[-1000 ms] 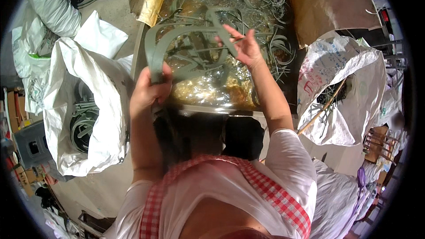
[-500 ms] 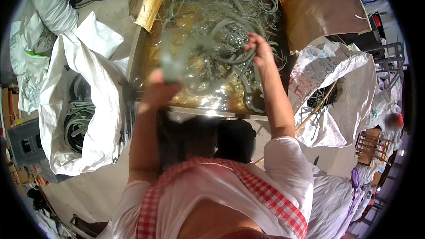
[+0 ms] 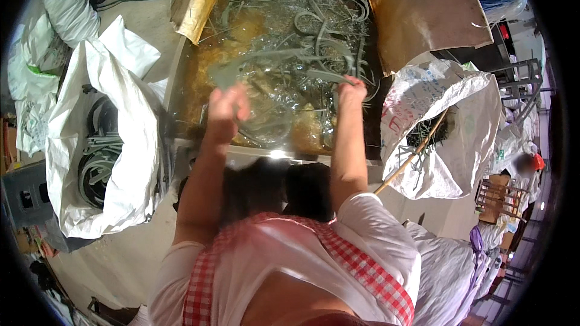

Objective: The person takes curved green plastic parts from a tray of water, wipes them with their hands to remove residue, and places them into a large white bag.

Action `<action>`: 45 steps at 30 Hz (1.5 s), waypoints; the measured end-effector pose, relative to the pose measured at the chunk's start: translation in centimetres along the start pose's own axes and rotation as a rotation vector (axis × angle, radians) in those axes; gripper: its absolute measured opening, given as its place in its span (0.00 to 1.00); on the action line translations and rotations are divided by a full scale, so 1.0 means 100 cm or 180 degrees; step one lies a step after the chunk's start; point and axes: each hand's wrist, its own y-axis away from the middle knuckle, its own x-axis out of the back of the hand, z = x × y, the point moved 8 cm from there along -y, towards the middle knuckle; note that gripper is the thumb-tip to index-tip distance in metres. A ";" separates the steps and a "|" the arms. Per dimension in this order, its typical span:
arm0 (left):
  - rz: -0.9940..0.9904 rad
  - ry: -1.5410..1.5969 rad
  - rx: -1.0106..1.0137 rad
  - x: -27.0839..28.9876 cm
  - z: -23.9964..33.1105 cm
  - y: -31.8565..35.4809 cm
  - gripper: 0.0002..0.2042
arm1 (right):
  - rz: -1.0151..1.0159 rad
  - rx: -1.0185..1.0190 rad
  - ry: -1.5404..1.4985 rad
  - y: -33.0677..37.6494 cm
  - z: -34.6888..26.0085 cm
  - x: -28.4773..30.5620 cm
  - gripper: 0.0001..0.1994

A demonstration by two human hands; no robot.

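Observation:
In front of me is a shallow metal tank (image 3: 314, 158) of rippling brownish water, with several grey-green flexible strips (image 3: 308, 21) coiled and tangled in it. Over its near left part, my left hand (image 3: 229, 108) is closed around a long grey-green strip (image 3: 260, 58), whose end by the hand is smeared by motion. The strip arcs across the water towards the right. At the tank's right side, my right hand (image 3: 351, 89) has its fingers curled around a length of strip; whether it is the same piece, I cannot tell.
On the left, a white woven sack (image 3: 60, 175) holds coiled strips. To the right, another white sack (image 3: 477, 139) contains dark green pieces, with a wooden stick (image 3: 417, 154) leaning across it. Stained boards (image 3: 429, 15) flank the tank. A grey crate (image 3: 27, 196) stands far left.
The looped strip that was swung up before my right hand has dropped and stretched out between my hands. My right hand has come lower; the left has shifted slightly right. The view has shifted a little.

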 end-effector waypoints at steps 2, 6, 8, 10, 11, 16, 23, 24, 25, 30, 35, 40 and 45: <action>-0.0170 -0.2387 -0.0376 0.009 -0.019 0.005 0.08 | 0.0180 0.0251 0.0595 -0.035 -0.035 0.001 0.10; -0.0433 -0.3302 0.0064 -0.032 -0.007 0.016 0.20 | 0.0083 0.0357 0.1394 -0.087 -0.093 -0.010 0.08; -0.0235 -0.3186 -0.0077 -0.044 0.001 0.001 0.14 | -0.0482 0.0062 0.1316 -0.106 -0.111 -0.013 0.09; 0.0275 -0.2830 -0.0053 -0.007 -0.035 -0.007 0.13 | -0.0958 -0.1125 0.0296 -0.015 -0.014 -0.024 0.13; 0.0441 -0.2591 -0.0080 0.004 -0.049 -0.011 0.13 | -0.1081 -0.1640 -0.0164 0.049 0.013 -0.032 0.16; 0.0032 -0.0774 0.0265 -0.043 -0.061 -0.025 0.13 | -0.0210 -0.1238 -0.0432 0.188 0.086 0.006 0.16; -0.0193 0.0684 0.0172 -0.046 -0.030 -0.017 0.14 | -0.0762 -0.2106 0.0883 0.222 0.130 0.020 0.15; -0.0022 0.0793 0.0318 -0.035 -0.033 -0.020 0.13 | -0.0741 -0.2257 0.1157 0.226 0.124 0.017 0.15; 0.0061 0.1024 0.0170 -0.028 -0.029 -0.021 0.13 | -0.0719 -0.2403 0.1431 0.228 0.120 0.016 0.15; 0.0181 0.1275 -0.0215 -0.010 -0.010 -0.026 0.14 | -0.0693 -0.1398 0.1149 0.202 0.078 -0.007 0.20; 0.0042 0.0948 -0.0014 -0.015 -0.003 -0.022 0.11 | -0.0780 -0.0605 0.0994 0.140 0.019 -0.028 0.07; 0.0618 0.0116 0.0032 0.042 0.012 -0.026 0.10 | -0.0845 0.1767 0.2170 0.101 -0.089 -0.059 0.10; 0.0657 0.0721 0.0002 0.015 0.015 -0.012 0.17 | -0.1116 0.4273 0.3670 0.166 -0.070 -0.103 0.12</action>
